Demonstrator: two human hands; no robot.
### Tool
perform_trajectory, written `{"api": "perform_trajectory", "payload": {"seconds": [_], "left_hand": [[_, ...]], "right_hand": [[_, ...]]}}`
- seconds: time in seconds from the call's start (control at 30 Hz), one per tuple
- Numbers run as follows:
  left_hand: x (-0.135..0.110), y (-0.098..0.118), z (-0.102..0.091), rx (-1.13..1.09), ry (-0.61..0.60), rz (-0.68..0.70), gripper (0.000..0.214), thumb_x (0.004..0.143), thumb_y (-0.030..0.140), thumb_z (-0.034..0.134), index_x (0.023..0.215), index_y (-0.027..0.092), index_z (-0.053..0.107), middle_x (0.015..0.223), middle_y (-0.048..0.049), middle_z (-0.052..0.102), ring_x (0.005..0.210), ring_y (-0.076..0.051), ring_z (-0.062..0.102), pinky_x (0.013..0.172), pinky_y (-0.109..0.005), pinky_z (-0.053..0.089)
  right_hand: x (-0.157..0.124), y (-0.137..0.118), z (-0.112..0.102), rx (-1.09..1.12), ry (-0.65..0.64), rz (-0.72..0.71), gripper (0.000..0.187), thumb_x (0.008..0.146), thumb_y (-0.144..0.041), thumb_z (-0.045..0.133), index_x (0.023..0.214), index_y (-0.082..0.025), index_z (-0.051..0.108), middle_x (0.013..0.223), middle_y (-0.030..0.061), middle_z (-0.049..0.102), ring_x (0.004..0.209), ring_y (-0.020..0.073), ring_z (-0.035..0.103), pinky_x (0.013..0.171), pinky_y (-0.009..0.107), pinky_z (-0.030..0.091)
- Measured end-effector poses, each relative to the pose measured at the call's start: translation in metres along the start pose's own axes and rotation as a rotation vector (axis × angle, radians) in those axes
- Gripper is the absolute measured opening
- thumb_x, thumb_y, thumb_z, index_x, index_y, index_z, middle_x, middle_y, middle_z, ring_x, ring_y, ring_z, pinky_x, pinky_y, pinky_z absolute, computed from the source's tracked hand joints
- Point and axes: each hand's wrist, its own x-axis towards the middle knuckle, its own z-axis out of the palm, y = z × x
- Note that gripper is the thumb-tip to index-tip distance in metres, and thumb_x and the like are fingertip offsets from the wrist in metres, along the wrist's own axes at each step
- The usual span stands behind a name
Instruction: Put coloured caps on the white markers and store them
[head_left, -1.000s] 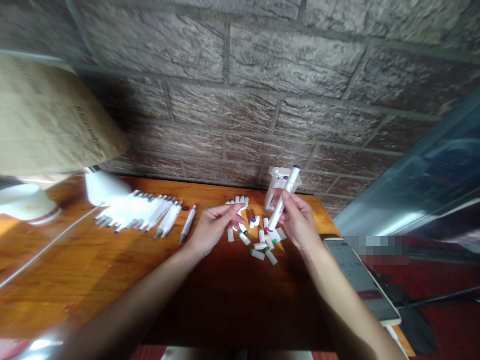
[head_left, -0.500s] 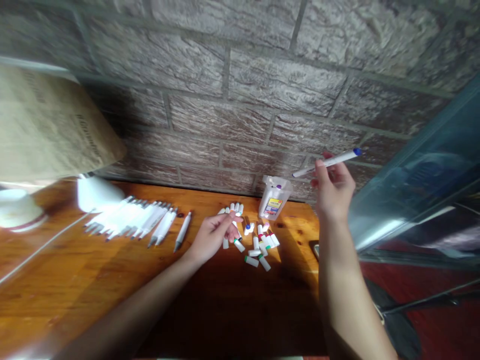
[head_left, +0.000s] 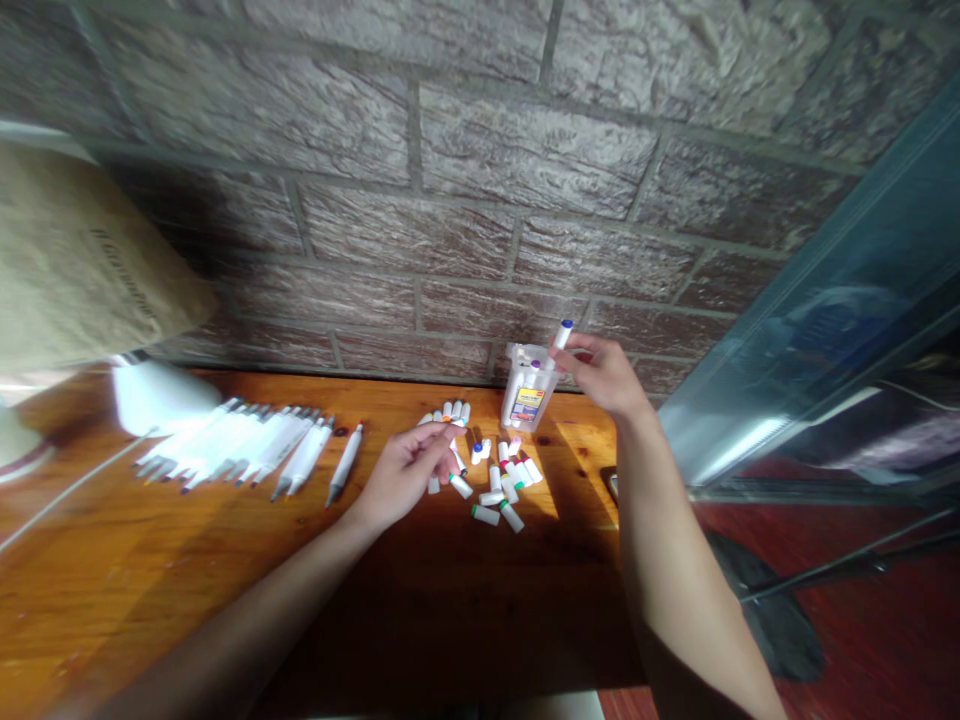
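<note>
- Judged early in progress: far more markers outside the clear plastic box (head_left: 526,404) than visible inside.
- Holding in the right hand (head_left: 604,375) the blue-capped marker (head_left: 562,336), grip closed around the barrel below the cap; lower end apparently within the mouth of the box, depth hidden by fingers and rim.
- Narrow in the left hand (head_left: 403,470), thumb drawn close to the fingertips, just above the loose caps (head_left: 485,514); cannot tell whether gripping anything small.
- Done, as far as visible: purple-capped marker (head_left: 535,366) standing in the box, with white shapes beside it behind the wall; not countable.
- Not yet done: letting go of the blue-capped marker.
- Left on the worktop (head_left: 187,560): row of white markers (head_left: 277,448) lying side by side, plus a single marker (head_left: 346,465) apart, between row and left hand; seemingly uncapped, ends too blurred for certainty.
- Left also: loose caps scattered in front of the box, with green, red and blue ends among them, some partly hidden behind the left hand.
</note>
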Motion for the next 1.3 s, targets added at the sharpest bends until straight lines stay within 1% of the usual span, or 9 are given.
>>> {"api": "perform_trajectory", "payload": {"seconds": [0.23,0.4,0.57,0.67,0.73,0.87,0.93,1.13,1.3], "left_hand": [[0.001,-0.005,-0.001,0.006,0.008,-0.013,0.055,0.087,0.059,0.061,0.112,0.01,0.068,0.065,-0.0017,0.067,0.053,-0.012,0.055,0.053,-0.025,0.045],[0.002,-0.003,0.0,0.016,0.018,-0.008,0.055,0.087,0.058,0.061,0.111,0.009,0.067,0.064,-0.0018,0.067,0.053,-0.012,0.055,0.053,-0.025,0.045],[0.001,-0.002,0.0,-0.011,0.019,-0.009,0.054,0.086,0.059,0.062,0.109,0.01,0.067,0.064,-0.0017,0.067,0.053,-0.012,0.055,0.052,-0.025,0.045],[0.002,-0.003,-0.001,-0.032,0.016,-0.008,0.053,0.086,0.058,0.063,0.109,0.011,0.067,0.064,-0.0015,0.068,0.054,-0.012,0.055,0.052,-0.025,0.045],[0.002,-0.003,-0.001,-0.037,0.018,-0.005,0.052,0.086,0.058,0.064,0.108,0.011,0.067,0.064,-0.0014,0.068,0.054,-0.012,0.056,0.053,-0.025,0.045],[0.001,-0.002,-0.001,-0.037,0.022,-0.005,0.052,0.085,0.059,0.064,0.107,0.012,0.068,0.064,-0.0015,0.068,0.054,-0.013,0.056,0.053,-0.025,0.045],[0.002,-0.001,-0.001,-0.036,0.025,-0.005,0.053,0.084,0.06,0.064,0.107,0.012,0.068,0.064,-0.0016,0.068,0.054,-0.013,0.056,0.053,-0.025,0.045],[0.002,-0.003,-0.001,-0.018,0.027,-0.003,0.053,0.085,0.06,0.064,0.108,0.013,0.068,0.063,-0.0016,0.067,0.054,-0.013,0.056,0.053,-0.025,0.045],[0.003,-0.004,-0.002,-0.012,0.02,0.001,0.051,0.087,0.059,0.062,0.109,0.013,0.067,0.064,-0.0017,0.068,0.054,-0.013,0.055,0.053,-0.024,0.045]], "right_hand": [[-0.002,0.007,0.003,0.074,0.019,-0.014,0.047,0.068,-0.05,0.083,0.099,-0.016,0.073,0.087,0.004,0.072,0.074,0.0157,0.062,0.069,0.028,0.048],[-0.004,0.005,0.006,0.147,-0.038,0.036,0.051,0.06,-0.047,0.088,0.096,-0.017,0.07,0.082,0.0032,0.073,0.073,0.0159,0.064,0.072,0.03,0.049],[-0.007,0.001,0.006,0.122,-0.072,0.095,0.048,0.062,-0.051,0.085,0.089,-0.015,0.071,0.079,0.0028,0.071,0.058,0.0101,0.052,0.053,0.024,0.04],[-0.009,-0.003,0.005,0.072,-0.109,0.175,0.045,0.064,-0.052,0.083,0.085,-0.014,0.071,0.061,-0.0023,0.061,0.047,0.007,0.04,0.045,0.023,0.03],[-0.01,-0.005,0.005,0.056,-0.11,0.213,0.043,0.064,-0.05,0.083,0.083,-0.014,0.072,0.055,-0.004,0.057,0.045,0.0064,0.036,0.042,0.023,0.028],[-0.011,-0.005,0.007,0.112,-0.086,0.172,0.045,0.063,-0.046,0.083,0.094,-0.016,0.073,0.083,0.0029,0.072,0.047,0.0059,0.041,0.038,0.021,0.03],[-0.01,-0.003,0.008,0.128,-0.087,0.154,0.045,0.063,-0.046,0.083,0.097,-0.017,0.073,0.091,0.0047,0.074,0.047,0.0061,0.043,0.037,0.021,0.032],[-0.009,-0.001,0.007,0.099,-0.118,0.166,0.035,0.065,-0.045,0.082,0.084,-0.016,0.075,0.074,0.0021,0.071,0.043,0.0055,0.04,0.038,0.022,0.031],[-0.009,-0.004,0.009,0.128,-0.11,0.146,0.041,0.065,-0.043,0.082,0.096,-0.017,0.075,0.089,0.005,0.075,0.044,0.0048,0.043,0.037,0.02,0.033]]}}
